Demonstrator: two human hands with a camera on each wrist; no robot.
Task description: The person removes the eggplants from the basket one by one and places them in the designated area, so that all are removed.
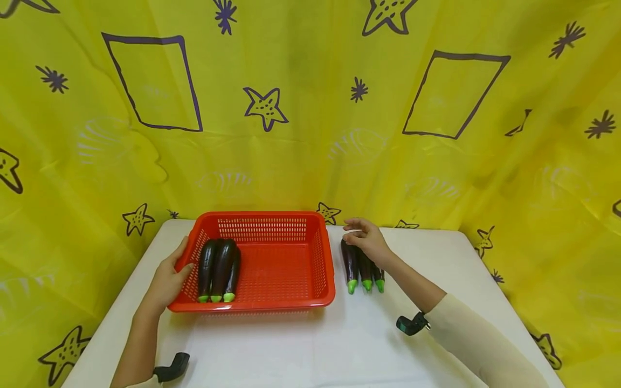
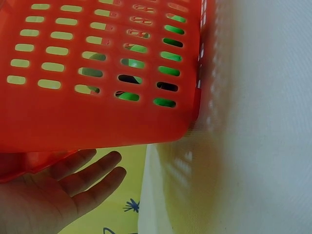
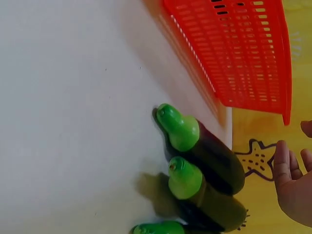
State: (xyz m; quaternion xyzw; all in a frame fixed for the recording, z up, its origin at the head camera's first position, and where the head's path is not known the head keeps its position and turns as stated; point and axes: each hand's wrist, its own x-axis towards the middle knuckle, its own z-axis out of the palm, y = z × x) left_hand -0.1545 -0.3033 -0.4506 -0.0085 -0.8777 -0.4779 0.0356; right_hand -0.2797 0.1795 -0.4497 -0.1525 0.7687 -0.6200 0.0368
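- Three eggplants on the worktop (image 1: 365, 268): dark purple to near-black, glossy and smooth, with bright green caps. They lie side by side to the right of the basket, caps toward you.
- Three eggplants in the basket (image 1: 223, 269): of the same colouring, grouped against the left end, blunt ends away from you, green caps toward you.
- Red basket (image 1: 274, 269): rectangular and shallow, with slotted walls and a broad rim; it sits on the white worktop (image 1: 271, 355).
- Your left hand (image 1: 166, 283): grips the basket's left rim, thumb over the edge and fingers along the outer side; in the left wrist view three fingers extend beneath the rim. The forearm rises from the lower left.
- Your right hand (image 1: 370, 243): holds nothing, fingers loosely bent and thumb apart from them. It hovers above the blunt ends of the eggplants beside the basket, the forearm slanting in from the lower right, its pale sleeve (image 1: 477, 339) ending short of the wrist.
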